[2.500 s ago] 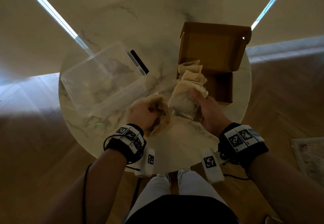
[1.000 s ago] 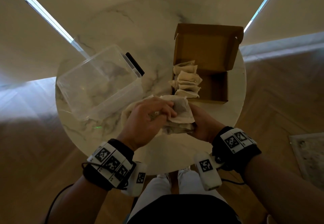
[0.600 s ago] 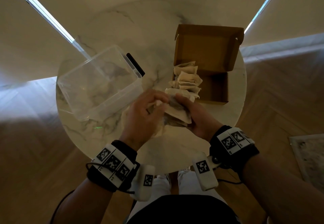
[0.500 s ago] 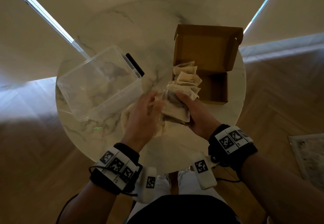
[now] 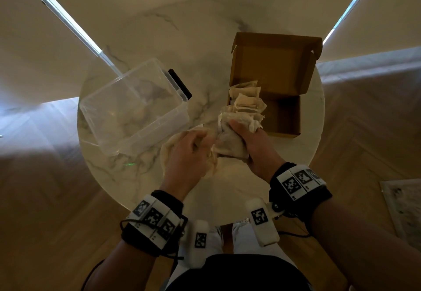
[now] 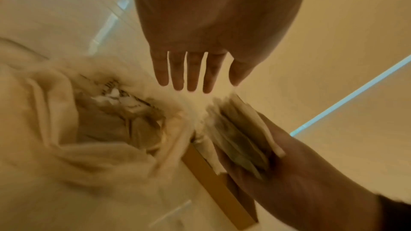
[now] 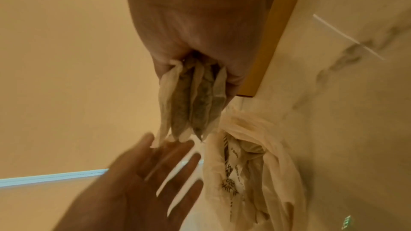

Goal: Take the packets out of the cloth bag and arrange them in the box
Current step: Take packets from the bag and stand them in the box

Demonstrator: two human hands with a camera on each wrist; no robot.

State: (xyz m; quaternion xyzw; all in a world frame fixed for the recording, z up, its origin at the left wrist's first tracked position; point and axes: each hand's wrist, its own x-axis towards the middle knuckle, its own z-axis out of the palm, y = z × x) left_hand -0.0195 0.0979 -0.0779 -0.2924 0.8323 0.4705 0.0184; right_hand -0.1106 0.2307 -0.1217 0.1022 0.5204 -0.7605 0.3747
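Observation:
My right hand (image 5: 248, 140) grips a stack of several pale packets (image 5: 230, 145) at the near left corner of the brown cardboard box (image 5: 284, 117); the wrist views show the packets (image 7: 191, 104) (image 6: 240, 140) clamped edge-on in the fist. More packets (image 5: 247, 101) stand in a row along the box's left side. My left hand (image 5: 191, 151) hovers over the cream cloth bag (image 5: 168, 151), fingers (image 6: 191, 73) straight and spread, holding nothing. The cloth bag (image 6: 66, 129) (image 7: 255, 173) lies crumpled with its mouth open, and more packets show inside.
An empty clear plastic tub (image 5: 134, 108) stands on the left of the round marble table (image 5: 205, 51), with a black object (image 5: 180, 83) behind it. The box lid (image 5: 273, 62) stands open at the back. The table's near edge is close to my wrists.
My left hand has let go of the packet stack and drawn back left over the bag, fingers spreading. My right hand has carried the stack up toward the box's near left corner.

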